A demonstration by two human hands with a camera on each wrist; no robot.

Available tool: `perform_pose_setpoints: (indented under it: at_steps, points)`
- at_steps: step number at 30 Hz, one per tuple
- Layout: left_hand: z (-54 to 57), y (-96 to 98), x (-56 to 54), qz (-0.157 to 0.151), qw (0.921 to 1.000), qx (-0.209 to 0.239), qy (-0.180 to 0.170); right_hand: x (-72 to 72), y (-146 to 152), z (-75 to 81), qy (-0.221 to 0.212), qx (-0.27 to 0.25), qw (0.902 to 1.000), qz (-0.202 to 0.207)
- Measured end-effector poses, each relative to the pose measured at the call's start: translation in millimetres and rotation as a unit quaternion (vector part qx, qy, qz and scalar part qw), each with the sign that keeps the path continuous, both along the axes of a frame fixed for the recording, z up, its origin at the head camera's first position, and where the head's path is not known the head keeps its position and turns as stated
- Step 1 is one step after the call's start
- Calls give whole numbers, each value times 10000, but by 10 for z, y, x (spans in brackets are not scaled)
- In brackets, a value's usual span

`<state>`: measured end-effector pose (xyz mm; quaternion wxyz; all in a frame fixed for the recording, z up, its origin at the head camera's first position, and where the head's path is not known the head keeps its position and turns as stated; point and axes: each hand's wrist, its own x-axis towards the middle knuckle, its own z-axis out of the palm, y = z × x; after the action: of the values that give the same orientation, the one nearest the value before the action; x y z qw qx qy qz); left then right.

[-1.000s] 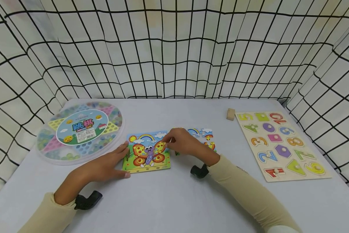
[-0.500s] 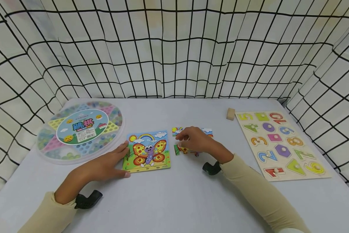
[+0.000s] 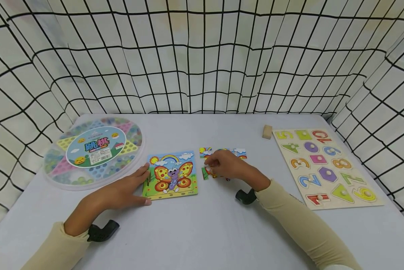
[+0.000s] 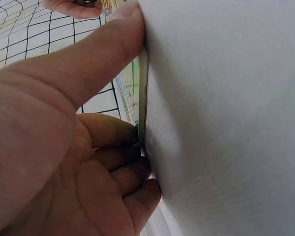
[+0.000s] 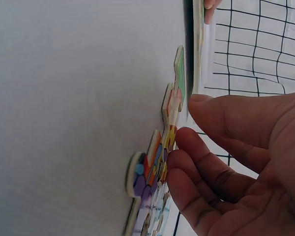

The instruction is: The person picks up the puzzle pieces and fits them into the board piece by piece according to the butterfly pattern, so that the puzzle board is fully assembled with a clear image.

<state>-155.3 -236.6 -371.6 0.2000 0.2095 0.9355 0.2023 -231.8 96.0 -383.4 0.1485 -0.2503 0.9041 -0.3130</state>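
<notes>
A butterfly picture puzzle board (image 3: 170, 175) lies on the white table. My left hand (image 3: 119, 193) rests at its left side, with fingers along the left edge and thumb at the near corner. In the left wrist view the thumb (image 4: 113, 39) touches the board edge. To the right of the board lie loose puzzle pieces, among them a green one (image 3: 205, 173) and a sun one (image 3: 206, 151). My right hand (image 3: 229, 165) is low over them and hides several. In the right wrist view its fingertips (image 5: 179, 140) are close to the pieces, apart from the thumb.
A round Chinese checkers box (image 3: 95, 150) with colored marbles stands at the left. On the right are a wooden number puzzle (image 3: 301, 183) and a small wooden block (image 3: 267, 132). Black netting (image 3: 203, 47) over white cloth surrounds the back and sides.
My right hand has left the board's right edge and moved right over the loose pieces, where it has dipped slightly. My left hand has stayed at the board.
</notes>
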Motion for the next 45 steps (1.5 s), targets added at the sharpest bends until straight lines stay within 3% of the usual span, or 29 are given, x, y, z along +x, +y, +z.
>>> perform_pose_setpoints:
  at_steps: [13, 25, 37, 45]
  points:
    - [6, 16, 10, -59, 9998, -72, 183, 28, -29, 11, 290, 250, 9990, 235]
    - [-8, 13, 7, -53, 9999, -53, 124, 38, -11, 26, 391, 280, 9984, 312]
    - [11, 26, 3, -33, 9999, -89, 134, 27, 14, 43, 514, -181, 9973, 500]
    - [-6, 25, -5, 28, 9999, -99, 74, 16, 17, 69, 457, -404, 9974, 381]
